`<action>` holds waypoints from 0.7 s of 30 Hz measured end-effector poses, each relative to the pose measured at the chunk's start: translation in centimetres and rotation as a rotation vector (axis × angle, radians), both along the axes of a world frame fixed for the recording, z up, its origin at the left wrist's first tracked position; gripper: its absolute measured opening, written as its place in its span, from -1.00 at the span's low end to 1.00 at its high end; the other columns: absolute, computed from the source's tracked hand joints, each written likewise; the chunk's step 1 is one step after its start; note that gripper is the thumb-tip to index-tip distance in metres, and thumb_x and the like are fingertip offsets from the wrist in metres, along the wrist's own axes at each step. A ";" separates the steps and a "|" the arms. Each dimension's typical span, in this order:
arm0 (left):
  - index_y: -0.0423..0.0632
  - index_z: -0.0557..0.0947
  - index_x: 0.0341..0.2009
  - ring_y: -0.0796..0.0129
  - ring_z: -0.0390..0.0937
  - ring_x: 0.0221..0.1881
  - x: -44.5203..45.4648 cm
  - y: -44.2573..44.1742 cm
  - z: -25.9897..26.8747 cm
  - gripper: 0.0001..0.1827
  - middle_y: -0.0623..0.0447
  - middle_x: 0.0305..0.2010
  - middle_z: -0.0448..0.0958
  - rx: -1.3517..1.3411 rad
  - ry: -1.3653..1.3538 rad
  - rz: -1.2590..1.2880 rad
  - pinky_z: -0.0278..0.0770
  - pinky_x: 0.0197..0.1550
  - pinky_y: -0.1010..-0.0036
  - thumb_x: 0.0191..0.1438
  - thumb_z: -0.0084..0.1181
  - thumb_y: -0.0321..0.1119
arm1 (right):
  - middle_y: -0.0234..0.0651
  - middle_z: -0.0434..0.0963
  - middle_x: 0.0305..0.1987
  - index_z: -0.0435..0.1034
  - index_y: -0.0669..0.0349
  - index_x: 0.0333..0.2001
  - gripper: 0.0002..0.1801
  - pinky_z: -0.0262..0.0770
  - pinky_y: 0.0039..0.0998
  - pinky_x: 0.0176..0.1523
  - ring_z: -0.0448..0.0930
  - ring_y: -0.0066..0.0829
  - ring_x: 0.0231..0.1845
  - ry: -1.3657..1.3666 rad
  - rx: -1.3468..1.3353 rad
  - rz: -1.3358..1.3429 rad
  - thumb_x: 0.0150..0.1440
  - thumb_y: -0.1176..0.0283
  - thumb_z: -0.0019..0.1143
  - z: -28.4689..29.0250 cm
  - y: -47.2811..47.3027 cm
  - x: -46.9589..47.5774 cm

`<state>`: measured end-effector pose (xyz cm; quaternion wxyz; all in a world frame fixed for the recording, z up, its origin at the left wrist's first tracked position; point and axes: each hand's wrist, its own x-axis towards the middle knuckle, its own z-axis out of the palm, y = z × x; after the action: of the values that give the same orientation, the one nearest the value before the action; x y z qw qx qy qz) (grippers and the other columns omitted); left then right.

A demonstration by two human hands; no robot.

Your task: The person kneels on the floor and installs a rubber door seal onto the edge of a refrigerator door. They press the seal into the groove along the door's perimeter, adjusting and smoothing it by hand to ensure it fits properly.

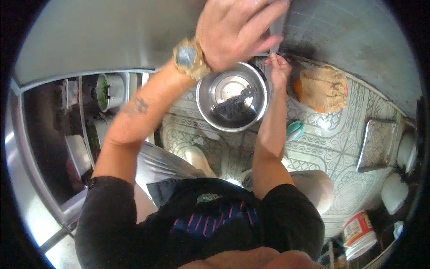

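Observation:
My left hand (235,33), wearing a tan digital watch (188,57), is raised at the top of the view with its fingers stretched to the right. It is blurred, and its fingertips overlap a pale upright strip (278,25). Just below, my right hand (280,69) has its thumb up and fingers curled at the strip's lower part. Whether either hand grips the strip is unclear. Under my left wrist, a round stainless steel bowl (231,128) stands by the patterned floor, with dark clumped matter (235,102) inside. My right forearm passes along the bowl's right side.
Right of my right hand lies a brown cloth or sack (322,87) over something orange. A teal object (295,130) is near my forearm. Farther right are a metal tray (378,148) and a white-and-red bucket (359,235). Left shelves hold a metal pot (116,92) with greens.

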<state>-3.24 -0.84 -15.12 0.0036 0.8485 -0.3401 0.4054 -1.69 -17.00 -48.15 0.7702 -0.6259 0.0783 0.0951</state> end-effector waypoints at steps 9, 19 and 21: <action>0.02 0.83 -0.43 0.04 0.71 -0.42 -6.7 -2.0 -26.1 -0.51 -0.10 -0.44 0.72 -0.666 0.718 0.794 0.64 -0.39 0.20 0.10 0.34 0.22 | -0.12 0.73 -0.32 0.63 0.33 -0.22 -0.73 0.57 -0.23 -0.10 0.70 -0.22 -0.30 -0.421 -0.669 0.108 0.31 0.29 0.30 -1.3 -4.1 2.5; -0.01 0.84 -0.32 -0.05 0.73 -0.21 -3.6 0.2 -28.4 -0.44 -0.17 -0.31 0.74 -0.654 0.892 0.722 0.64 -0.05 0.02 0.25 0.14 0.23 | -0.19 0.78 -0.16 0.64 0.33 -0.20 -0.52 0.61 -0.32 0.00 0.72 -0.34 -0.23 -0.763 -0.938 0.099 -0.04 0.18 0.68 5.4 -1.3 2.8; -0.04 0.85 -0.23 -0.03 0.73 -0.08 -4.3 2.7 -26.4 -0.51 -0.17 -0.15 0.76 -0.700 1.141 0.731 0.60 0.07 0.01 0.29 0.12 0.11 | -0.24 0.78 -0.13 0.65 0.34 -0.16 -0.51 0.60 -0.37 0.04 0.71 -0.43 -0.19 -0.750 -0.894 0.128 -0.05 0.22 0.70 4.9 -1.1 3.2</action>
<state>-7.56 1.88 -41.50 0.3130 0.9345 0.1656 -0.0364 1.46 -18.08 -43.29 0.3990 -0.8844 -0.2052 -0.1288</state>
